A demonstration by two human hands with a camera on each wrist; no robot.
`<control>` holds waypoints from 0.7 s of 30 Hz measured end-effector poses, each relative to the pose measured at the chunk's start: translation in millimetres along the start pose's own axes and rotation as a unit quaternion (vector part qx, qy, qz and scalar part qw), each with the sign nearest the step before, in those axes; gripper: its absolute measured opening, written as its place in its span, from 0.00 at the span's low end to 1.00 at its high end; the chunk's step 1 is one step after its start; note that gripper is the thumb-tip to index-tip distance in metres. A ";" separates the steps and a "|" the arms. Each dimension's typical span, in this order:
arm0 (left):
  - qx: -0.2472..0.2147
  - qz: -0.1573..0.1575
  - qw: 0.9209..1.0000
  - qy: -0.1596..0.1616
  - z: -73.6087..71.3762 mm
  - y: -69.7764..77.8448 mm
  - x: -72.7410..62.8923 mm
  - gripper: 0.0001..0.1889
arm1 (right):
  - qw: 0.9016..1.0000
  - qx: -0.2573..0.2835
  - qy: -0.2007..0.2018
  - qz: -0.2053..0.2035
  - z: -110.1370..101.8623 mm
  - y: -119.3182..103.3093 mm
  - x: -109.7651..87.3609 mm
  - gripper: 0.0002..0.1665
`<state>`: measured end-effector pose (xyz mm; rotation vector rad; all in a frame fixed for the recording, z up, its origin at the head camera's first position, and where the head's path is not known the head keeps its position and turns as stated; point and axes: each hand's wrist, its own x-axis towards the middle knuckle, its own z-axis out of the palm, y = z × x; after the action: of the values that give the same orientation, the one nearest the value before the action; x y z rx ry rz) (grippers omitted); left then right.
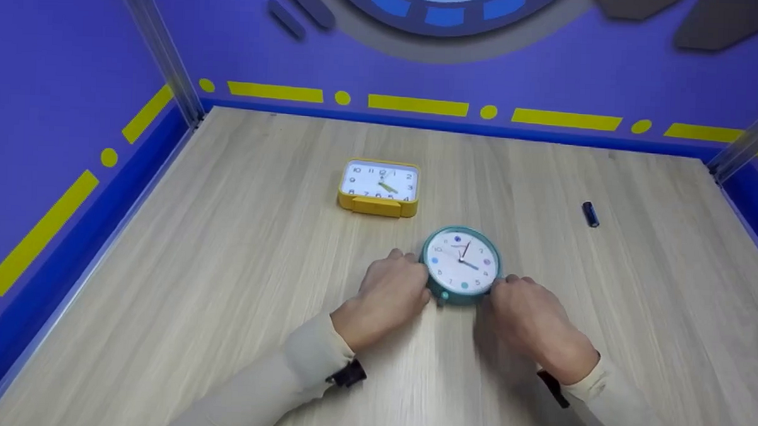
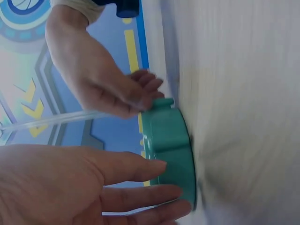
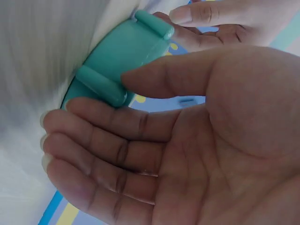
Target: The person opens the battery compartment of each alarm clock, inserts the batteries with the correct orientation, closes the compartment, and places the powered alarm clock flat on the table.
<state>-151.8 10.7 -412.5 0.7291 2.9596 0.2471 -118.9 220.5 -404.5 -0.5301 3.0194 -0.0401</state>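
A round teal alarm clock [image 1: 461, 263] with a white dial stands tilted on the table between both hands, its face toward the head camera. On its left side the left hand [image 1: 392, 295] holds the rim, with the thumb and fairly straight fingers at the teal casing [image 2: 171, 140] in the left wrist view. From the opposite side the right hand [image 1: 529, 322] grips the lower edge. In the right wrist view its thumb and bent forefinger lie at a stubby teal foot [image 3: 101, 86]. Behind the left hand is a yellow rectangular alarm clock [image 1: 380, 188], face up.
To the right, a small dark battery [image 1: 590, 214] lies on the wood-grain table [image 1: 258, 234]. Blue-purple panels [image 1: 421, 76] with yellow dashes wall in the back and sides. Light sleeves and black wrist straps cover the forearms.
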 end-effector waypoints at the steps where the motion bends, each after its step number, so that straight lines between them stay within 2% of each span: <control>1: 0.008 -0.006 1.000 0.002 -0.4 -1.4 1.5 0.11 | 1.000 0.007 0.004 0.005 -0.8 1.9 0.4 0.08; 6: 0.019 -0.032 0.999 0.020 3.7 -5.1 7.9 0.22 | 0.998 0.043 0.042 0.019 -1.8 8.8 3.1 0.18; 10: 0.020 -0.033 0.999 0.030 9.9 -5.9 10.6 0.28 | 0.995 0.073 0.061 0.014 1.8 11.4 9.1 0.38; 12: 0.021 -0.029 0.999 0.035 11.5 -6.1 11.3 0.28 | 0.994 0.090 0.058 0.006 4.2 12.0 12.8 0.50; 14: 0.024 -0.028 0.999 0.040 12.4 -6.4 11.7 0.28 | 0.993 0.102 0.051 -0.004 7.2 11.9 16.2 0.57; 18: 0.029 -0.026 0.998 0.040 12.5 -6.3 12.2 0.28 | 0.993 0.104 0.049 -0.014 13.3 11.1 20.4 0.62; 21: 0.030 -0.022 0.999 0.038 12.2 -6.3 12.8 0.29 | 0.993 0.094 0.063 -0.022 15.7 12.1 21.8 0.61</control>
<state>-164.5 12.9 -426.2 0.6751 3.0622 0.1886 -142.1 224.2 -422.1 -0.5970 3.0796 -0.3705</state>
